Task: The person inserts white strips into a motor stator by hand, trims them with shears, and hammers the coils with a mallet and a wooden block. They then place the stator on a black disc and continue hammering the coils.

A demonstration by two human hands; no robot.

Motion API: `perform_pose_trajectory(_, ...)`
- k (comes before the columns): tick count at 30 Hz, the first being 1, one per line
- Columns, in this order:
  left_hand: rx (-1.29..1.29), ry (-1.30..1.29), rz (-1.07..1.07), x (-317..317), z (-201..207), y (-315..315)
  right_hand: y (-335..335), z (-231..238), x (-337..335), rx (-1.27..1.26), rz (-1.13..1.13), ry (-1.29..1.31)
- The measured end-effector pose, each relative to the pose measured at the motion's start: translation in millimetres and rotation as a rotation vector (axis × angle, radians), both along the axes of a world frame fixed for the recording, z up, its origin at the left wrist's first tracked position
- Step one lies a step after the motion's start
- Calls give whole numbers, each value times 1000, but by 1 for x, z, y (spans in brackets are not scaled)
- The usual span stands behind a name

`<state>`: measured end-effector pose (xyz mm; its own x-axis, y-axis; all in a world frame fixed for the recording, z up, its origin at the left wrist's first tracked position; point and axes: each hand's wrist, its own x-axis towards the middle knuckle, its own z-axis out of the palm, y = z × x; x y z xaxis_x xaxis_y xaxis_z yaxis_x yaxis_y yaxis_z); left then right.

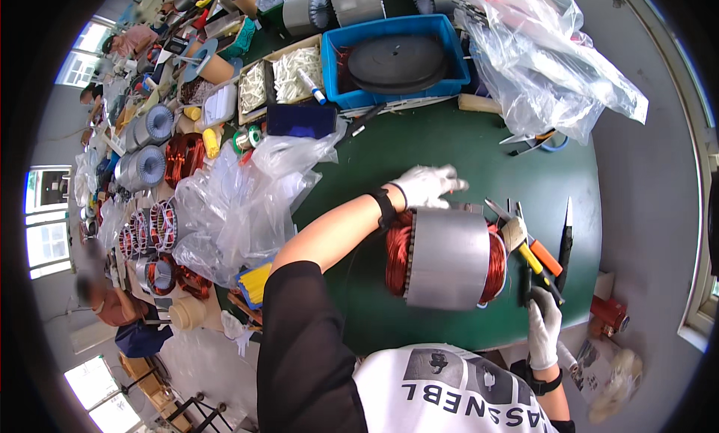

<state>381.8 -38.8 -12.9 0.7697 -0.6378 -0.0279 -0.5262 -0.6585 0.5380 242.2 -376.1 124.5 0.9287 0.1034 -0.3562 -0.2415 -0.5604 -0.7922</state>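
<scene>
A motor stator (448, 257) lies on its side on the green table, a grey metal cylinder with red copper windings bulging from both ends. Past its far side, my left hand (431, 184) in a white glove reaches out with fingers extended, close to the metal. I cannot see whether it touches. To the right of the stator, near the table's front edge, my gloved right hand (544, 328) is closed around a thin dark stick-like tool (527, 287). A hammer (517, 234) with a yellow-and-black handle and an orange-handled tool (545, 258) lie just beyond that hand.
A long black-handled blade (565, 246) lies at the right. Scissors (550, 142) and clear plastic bags (547, 66) sit farther back, beside a blue bin (457, 58) holding a black disc. More plastic (247, 201) covers the left side. People work at the far left.
</scene>
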Motion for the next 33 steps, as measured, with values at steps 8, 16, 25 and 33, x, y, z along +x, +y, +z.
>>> perform_pose_trajectory(8, 118, 85, 204, -19, -11, 46, 19, 31, 103, 46, 57, -172)
perform_pose_trajectory(16, -685, 490, 1164, 35, 42, 95, 140, 58, 166, -3, 635, -410)
perform_pose_trajectory(25, -1129, 646, 1552, 129, 72, 105, 134, 50, 61, -347, 1213, -709)
perform_pose_trajectory(33, -395, -232, 1170, 12, 92, 136, 120, 13, 48, -324, 1125, -929)
